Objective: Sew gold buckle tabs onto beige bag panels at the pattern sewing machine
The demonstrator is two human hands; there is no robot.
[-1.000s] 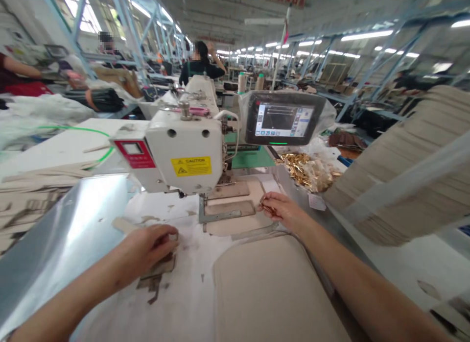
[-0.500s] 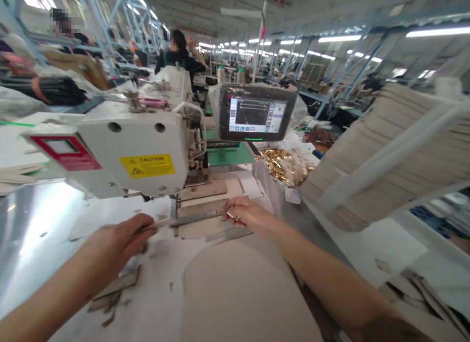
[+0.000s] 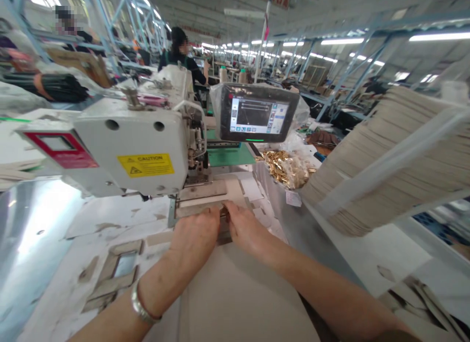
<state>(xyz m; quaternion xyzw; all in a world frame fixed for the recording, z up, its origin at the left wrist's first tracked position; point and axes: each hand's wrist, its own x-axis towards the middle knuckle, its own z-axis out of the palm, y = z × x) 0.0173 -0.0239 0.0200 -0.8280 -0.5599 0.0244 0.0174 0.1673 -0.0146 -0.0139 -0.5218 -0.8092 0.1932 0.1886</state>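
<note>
My left hand and my right hand meet in front of the sewing machine head, their fingertips nearly touching. Between them, a small dark metal piece is partly hidden by my fingers. My right fingers pinch it. My left fingertips press beside it, and what they touch is hidden. Both hands rest at the metal clamp bar of the machine's template. A large beige panel lies under my forearms. A metal bangle circles my left wrist.
Beige cut scraps lie on the white table left of my hands. A touch screen stands behind, by a bag of brass parts. A tall stack of beige panels rises at right. A co-worker stands beyond the machine.
My left hand has moved right across the table to my right hand at the clamp bar. The strip it held earlier no longer shows. My right hand has moved slightly lower.
</note>
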